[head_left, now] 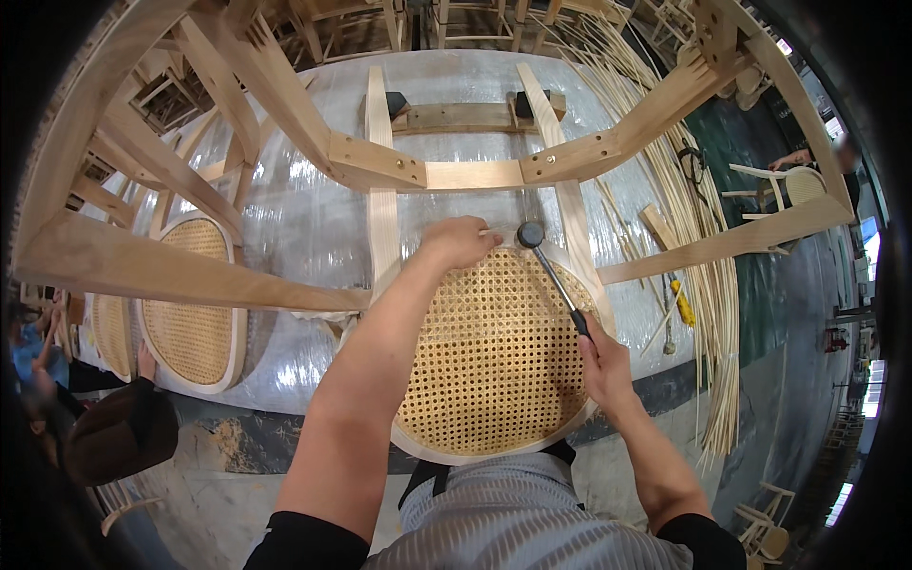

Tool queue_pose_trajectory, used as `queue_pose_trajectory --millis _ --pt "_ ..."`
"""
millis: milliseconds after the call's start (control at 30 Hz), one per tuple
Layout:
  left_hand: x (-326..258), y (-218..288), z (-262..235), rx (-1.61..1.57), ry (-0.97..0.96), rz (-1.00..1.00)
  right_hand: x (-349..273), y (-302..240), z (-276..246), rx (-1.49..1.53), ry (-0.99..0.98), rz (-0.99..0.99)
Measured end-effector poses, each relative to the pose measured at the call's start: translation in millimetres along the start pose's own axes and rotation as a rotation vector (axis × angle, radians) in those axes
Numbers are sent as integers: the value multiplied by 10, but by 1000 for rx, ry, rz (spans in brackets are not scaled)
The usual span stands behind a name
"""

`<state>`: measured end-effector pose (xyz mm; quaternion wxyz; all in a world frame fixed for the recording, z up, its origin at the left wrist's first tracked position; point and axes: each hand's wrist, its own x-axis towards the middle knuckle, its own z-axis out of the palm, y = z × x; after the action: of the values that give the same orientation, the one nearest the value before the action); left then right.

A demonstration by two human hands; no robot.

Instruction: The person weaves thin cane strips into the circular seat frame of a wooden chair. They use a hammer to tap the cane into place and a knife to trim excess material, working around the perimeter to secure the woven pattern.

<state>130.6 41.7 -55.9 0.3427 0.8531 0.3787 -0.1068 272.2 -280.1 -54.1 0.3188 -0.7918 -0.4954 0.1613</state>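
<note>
A rounded woven cane panel [489,351] in a pale wooden rim lies in front of me, its near end against my body. My right hand [606,359] grips the dark handle of a mallet [556,275], whose round black head rests over the panel's far rim. At that same far edge, left of the mallet head, the fingers of my left hand [461,243] are closed in a pinch. A thin pale piece [489,232] pokes out of them toward the mallet; its kind is too small to tell. Around the panel stands a wooden chair frame [475,175].
The table [304,351] has a shiny plastic cover. Long cane strips [703,275] lie on the right, near a yellow-handled tool [682,302]. More cane panels [190,304] stand at left, where a person in a dark cap [123,432] works. Frame legs reach up both sides.
</note>
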Motion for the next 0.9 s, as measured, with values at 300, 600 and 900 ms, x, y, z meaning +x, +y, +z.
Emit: queue_pose_trajectory --millis 300,600,900 --pt "143 -327 5 -121 93 64 128 -144 66 1 -19 -11" --pt "163 -411 3 -154 212 66 181 -199 100 115 -27 -14" --pt "148 -477 89 -314 303 87 191 -319 165 106 -4 -69"
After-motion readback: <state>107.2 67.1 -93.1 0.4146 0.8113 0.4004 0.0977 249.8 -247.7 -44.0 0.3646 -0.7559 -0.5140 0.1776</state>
